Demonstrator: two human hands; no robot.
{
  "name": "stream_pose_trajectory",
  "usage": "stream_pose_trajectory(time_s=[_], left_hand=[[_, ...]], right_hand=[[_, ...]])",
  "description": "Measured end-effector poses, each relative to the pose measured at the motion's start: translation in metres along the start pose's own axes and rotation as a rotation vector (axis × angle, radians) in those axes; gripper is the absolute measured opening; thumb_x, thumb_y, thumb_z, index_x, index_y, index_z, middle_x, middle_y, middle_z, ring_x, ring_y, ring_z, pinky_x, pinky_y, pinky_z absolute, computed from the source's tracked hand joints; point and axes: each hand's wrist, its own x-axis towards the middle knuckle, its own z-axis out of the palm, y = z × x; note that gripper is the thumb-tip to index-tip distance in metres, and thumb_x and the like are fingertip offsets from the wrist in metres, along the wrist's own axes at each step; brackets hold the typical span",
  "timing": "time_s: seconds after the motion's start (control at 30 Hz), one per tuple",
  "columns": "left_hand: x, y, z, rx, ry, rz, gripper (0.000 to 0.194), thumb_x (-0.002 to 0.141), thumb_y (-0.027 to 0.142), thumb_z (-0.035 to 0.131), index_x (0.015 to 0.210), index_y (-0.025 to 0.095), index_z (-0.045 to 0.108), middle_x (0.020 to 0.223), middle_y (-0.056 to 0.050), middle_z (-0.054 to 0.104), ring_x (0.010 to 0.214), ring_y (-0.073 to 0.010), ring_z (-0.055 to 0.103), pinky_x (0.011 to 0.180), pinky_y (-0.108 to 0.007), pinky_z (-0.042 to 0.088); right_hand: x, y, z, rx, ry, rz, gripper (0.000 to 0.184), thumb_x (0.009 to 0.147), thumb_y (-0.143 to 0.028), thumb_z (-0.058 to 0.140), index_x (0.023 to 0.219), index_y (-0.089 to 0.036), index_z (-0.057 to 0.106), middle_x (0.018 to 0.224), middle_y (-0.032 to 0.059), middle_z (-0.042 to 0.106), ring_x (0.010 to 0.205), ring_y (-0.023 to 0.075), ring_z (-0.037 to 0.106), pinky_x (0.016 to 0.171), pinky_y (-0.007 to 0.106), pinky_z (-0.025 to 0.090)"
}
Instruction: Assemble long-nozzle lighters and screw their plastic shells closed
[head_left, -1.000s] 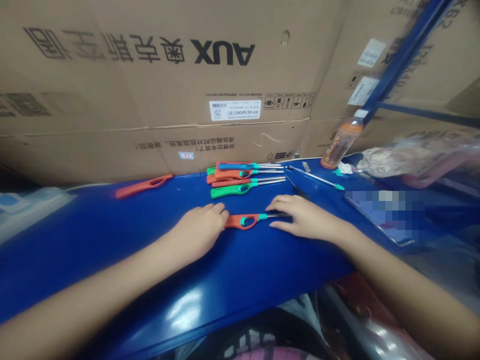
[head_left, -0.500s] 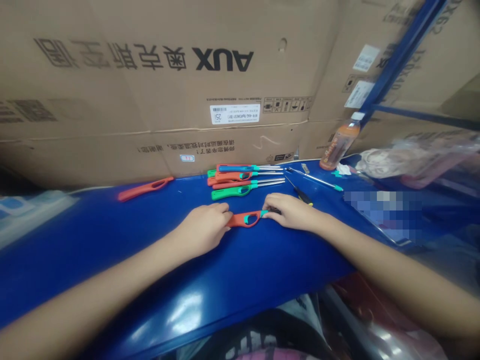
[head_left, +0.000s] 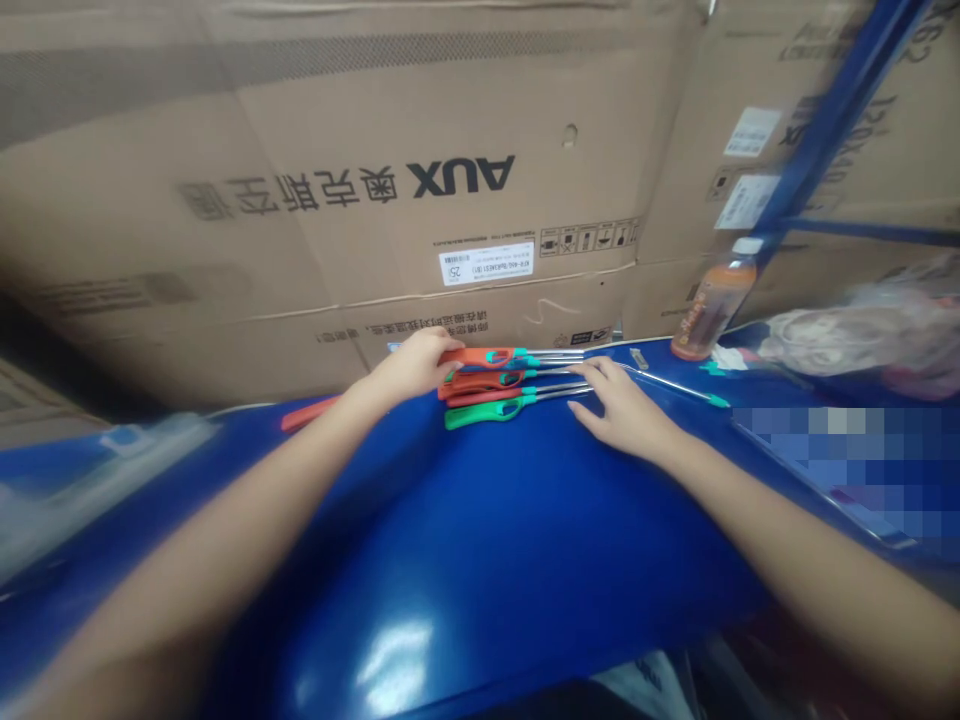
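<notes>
My left hand (head_left: 420,365) is closed on the handle end of an orange stick lighter (head_left: 474,356) with a teal trigger and metal rod. That lighter lies over the back of a pile of several lighters. In front of it in the pile are red-orange handles (head_left: 480,382) and, nearest me, a green lighter (head_left: 484,412). My right hand (head_left: 626,408) is by the metal rod tips, its thumb and fingers apart; whether a fingertip touches a rod I cannot tell. A loose red lighter handle (head_left: 306,412) lies to the left, partly behind my left forearm.
The blue table (head_left: 480,540) backs onto a large cardboard box (head_left: 337,250). To the right are a metal rod with a teal end (head_left: 679,385), an orange drink bottle (head_left: 716,300), plastic bags (head_left: 832,335) and a pixelated flat object (head_left: 847,480). A clear plastic bag (head_left: 142,470) lies left.
My left hand has carried the orange lighter from the table's middle back to the pile. My right hand has let go of its front end and opened near the rod tips. The view has shifted.
</notes>
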Motion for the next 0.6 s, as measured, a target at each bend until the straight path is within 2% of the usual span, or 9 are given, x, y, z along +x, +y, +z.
stream_pose_trajectory(time_s=[0.1, 0.2, 0.33, 0.47, 0.53, 0.6], left_hand=[[0.014, -0.007, 0.017, 0.0, 0.023, -0.025, 0.028, 0.09, 0.023, 0.054, 0.108, 0.012, 0.073, 0.099, -0.013, 0.067, 0.094, -0.0247, 0.064, 0.089, -0.037, 0.052], [0.023, -0.011, 0.031, -0.015, 0.023, -0.022, 0.024, 0.09, 0.022, 0.055, 0.103, 0.015, 0.074, 0.097, -0.011, 0.069, 0.095, -0.0235, 0.065, 0.09, -0.035, 0.051], [0.028, -0.015, 0.042, -0.031, 0.05, -0.027, 0.025, 0.092, 0.024, 0.053, 0.104, 0.015, 0.074, 0.101, -0.011, 0.072, 0.097, -0.0239, 0.066, 0.092, -0.035, 0.052], [0.025, -0.008, 0.043, -0.037, 0.131, -0.036, 0.028, 0.089, 0.023, 0.053, 0.106, 0.012, 0.073, 0.11, -0.015, 0.068, 0.106, -0.0273, 0.063, 0.098, -0.04, 0.05], [0.018, 0.002, 0.037, -0.027, 0.18, -0.026, 0.029, 0.09, 0.026, 0.053, 0.107, 0.013, 0.073, 0.119, -0.015, 0.065, 0.114, -0.0291, 0.059, 0.104, -0.043, 0.047], [0.007, 0.01, 0.029, 0.067, 0.242, -0.016, 0.03, 0.092, 0.032, 0.052, 0.107, 0.015, 0.073, 0.119, -0.013, 0.066, 0.116, -0.03, 0.058, 0.103, -0.043, 0.048]], right_hand=[[-0.003, -0.005, 0.004, 0.084, -0.087, -0.007, 0.043, 0.093, -0.03, 0.056, 0.133, -0.018, 0.053, 0.133, 0.0174, 0.053, 0.125, 0.0329, 0.055, 0.107, 0.052, 0.048], [-0.004, -0.01, 0.006, 0.095, -0.191, -0.047, 0.037, 0.093, -0.031, 0.057, 0.127, -0.019, 0.059, 0.132, 0.0163, 0.054, 0.122, 0.0322, 0.056, 0.104, 0.053, 0.05], [-0.005, -0.014, 0.007, 0.083, -0.244, -0.095, 0.035, 0.094, -0.03, 0.056, 0.127, -0.02, 0.06, 0.134, 0.0165, 0.054, 0.126, 0.0325, 0.054, 0.105, 0.053, 0.049], [-0.006, -0.013, 0.003, 0.084, -0.27, -0.098, 0.033, 0.094, -0.031, 0.056, 0.125, -0.021, 0.062, 0.136, 0.0163, 0.053, 0.127, 0.0328, 0.052, 0.105, 0.054, 0.048], [-0.005, -0.01, 0.001, 0.079, -0.283, -0.088, 0.033, 0.094, -0.033, 0.057, 0.124, -0.021, 0.063, 0.135, 0.016, 0.053, 0.127, 0.0331, 0.052, 0.105, 0.055, 0.047], [-0.006, -0.007, 0.001, 0.073, -0.293, -0.079, 0.033, 0.095, -0.034, 0.057, 0.124, -0.021, 0.063, 0.135, 0.0164, 0.053, 0.129, 0.0336, 0.051, 0.106, 0.056, 0.046]])
